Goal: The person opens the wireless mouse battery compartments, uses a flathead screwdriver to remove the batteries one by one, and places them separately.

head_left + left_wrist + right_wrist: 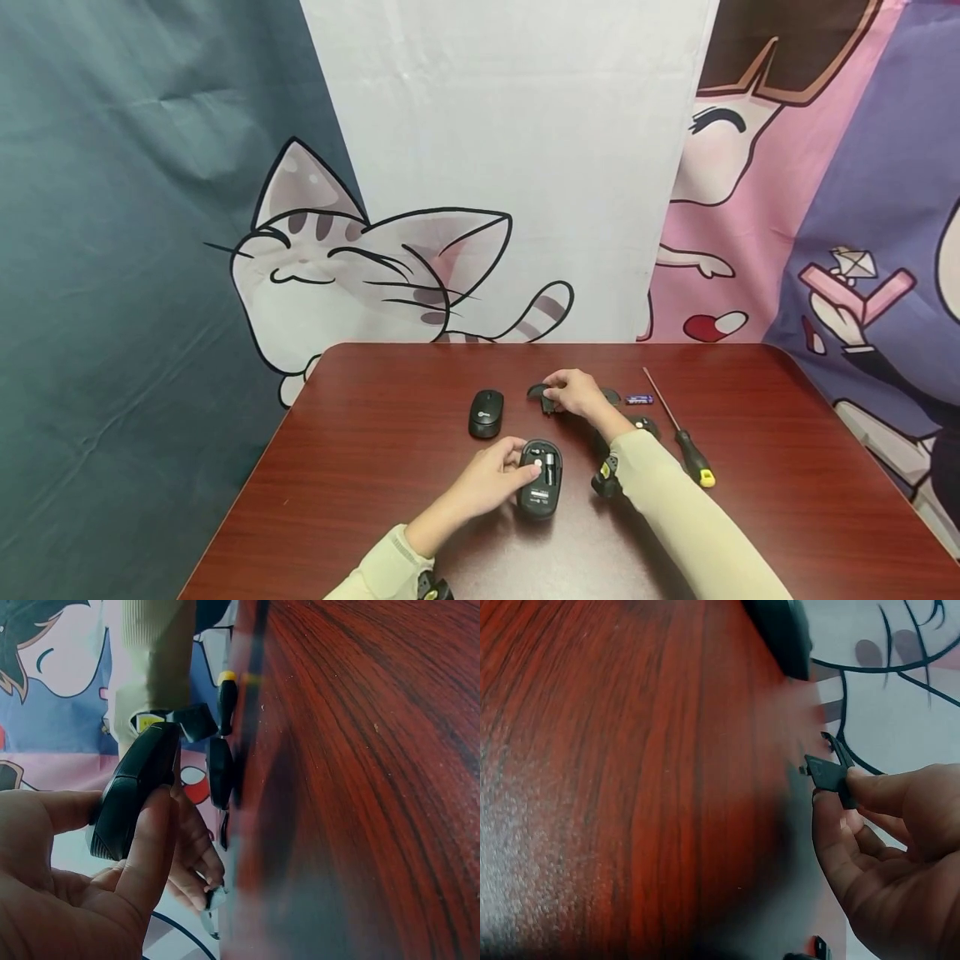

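My left hand point(486, 482) grips a black computer mouse point(540, 500), its underside turned up and its battery compartment uncovered. A battery point(550, 471) shows inside. In the left wrist view, thumb and fingers hold this mouse point(131, 784) by its sides, above the table. Farther back, my right hand point(576, 392) pinches a small black plastic cover point(826, 774) with a tab between thumb and fingertips. The cover stands out to the left of those fingers in the head view. Between and behind the hands, another black mouse point(487, 414) rests with its top up.
Right of the right hand lies a blue battery point(639, 400), with a screwdriver point(693, 458) beyond it. A dark curved piece point(611, 397) and a dark rounded object point(645, 426) are partly hidden by the right arm. The reddish wooden table point(375, 467) ends at a printed curtain point(495, 125).
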`<state>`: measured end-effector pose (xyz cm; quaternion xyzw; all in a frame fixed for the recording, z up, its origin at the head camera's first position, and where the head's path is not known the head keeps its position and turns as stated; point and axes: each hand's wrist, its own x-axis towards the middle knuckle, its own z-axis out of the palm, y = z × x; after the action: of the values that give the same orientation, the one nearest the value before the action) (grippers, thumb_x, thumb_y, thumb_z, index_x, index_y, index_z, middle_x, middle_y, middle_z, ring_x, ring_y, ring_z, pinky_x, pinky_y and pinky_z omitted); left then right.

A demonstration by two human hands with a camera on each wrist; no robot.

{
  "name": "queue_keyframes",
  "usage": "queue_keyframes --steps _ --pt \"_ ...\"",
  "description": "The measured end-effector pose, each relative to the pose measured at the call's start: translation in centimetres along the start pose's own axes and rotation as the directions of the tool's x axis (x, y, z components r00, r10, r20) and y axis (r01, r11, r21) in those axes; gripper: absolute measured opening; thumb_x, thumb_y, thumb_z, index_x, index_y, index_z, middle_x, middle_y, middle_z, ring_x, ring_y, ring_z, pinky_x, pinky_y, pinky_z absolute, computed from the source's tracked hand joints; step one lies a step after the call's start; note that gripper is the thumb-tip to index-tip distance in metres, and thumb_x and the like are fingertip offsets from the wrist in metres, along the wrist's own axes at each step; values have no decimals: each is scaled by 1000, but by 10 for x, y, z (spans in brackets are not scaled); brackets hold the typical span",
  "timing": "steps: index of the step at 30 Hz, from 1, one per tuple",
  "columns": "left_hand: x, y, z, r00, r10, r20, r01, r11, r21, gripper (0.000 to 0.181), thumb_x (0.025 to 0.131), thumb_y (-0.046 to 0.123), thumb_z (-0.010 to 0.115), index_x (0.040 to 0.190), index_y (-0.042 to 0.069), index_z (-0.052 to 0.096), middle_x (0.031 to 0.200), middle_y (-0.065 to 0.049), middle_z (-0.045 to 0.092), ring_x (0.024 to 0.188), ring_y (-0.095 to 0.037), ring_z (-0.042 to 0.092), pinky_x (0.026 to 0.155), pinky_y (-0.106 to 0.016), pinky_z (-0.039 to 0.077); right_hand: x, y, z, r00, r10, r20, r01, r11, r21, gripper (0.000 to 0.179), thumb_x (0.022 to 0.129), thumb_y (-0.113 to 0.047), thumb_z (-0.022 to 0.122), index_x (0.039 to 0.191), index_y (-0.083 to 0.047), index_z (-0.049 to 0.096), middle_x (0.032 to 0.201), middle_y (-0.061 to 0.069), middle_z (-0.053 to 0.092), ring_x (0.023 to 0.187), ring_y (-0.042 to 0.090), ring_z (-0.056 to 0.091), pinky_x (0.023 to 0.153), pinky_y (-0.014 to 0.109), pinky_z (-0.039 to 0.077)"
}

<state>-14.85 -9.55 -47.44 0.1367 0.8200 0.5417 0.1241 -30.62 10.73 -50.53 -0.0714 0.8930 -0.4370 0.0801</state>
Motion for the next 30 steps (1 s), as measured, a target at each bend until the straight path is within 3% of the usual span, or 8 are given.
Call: queue_keyframes --steps 6,15,23,30 --pt "-2 0 0 1000 0 -8 0 1000 -14 42 95 25 71 128 1 59 97 -8 74 60 -14 66 57 -44 62 1 1 7 1000 -18 -15 17 994 -104 22 96 -11 69 116 -1 71 107 16 72 74 17 71 66 32 63" --pt "-5 -2 -3 1000 19 -11 -20 999 -26 39 95 22 71 126 0 60 94 -8 73 61 -12 65 59 -49 63 3 -4 16 996 -57 -73 30 944 -328 18 96 -16 70 108 -4 74 104 12 73 100 30 67 87 46 58" --pt "-3 -2 -5 999 35 -24 -35 999 7 41 95 25 70 126 0 59 97 -8 73 66 -12 67 57 -30 61 4 -8 12 994 -70 -89 37 943 -332 15 97 -17 70 105 -5 73 101 10 72 97 29 67 85 46 58" --pt "-4 -1 -2 999 33 -29 -32 999 31 41 95 29 70 128 6 61 98 -4 72 75 -12 66 62 -28 58 -14 -8 -12 991 -119 -55 96 943 -319 14 95 -15 69 107 -7 72 102 10 74 98 29 68 87 48 58"
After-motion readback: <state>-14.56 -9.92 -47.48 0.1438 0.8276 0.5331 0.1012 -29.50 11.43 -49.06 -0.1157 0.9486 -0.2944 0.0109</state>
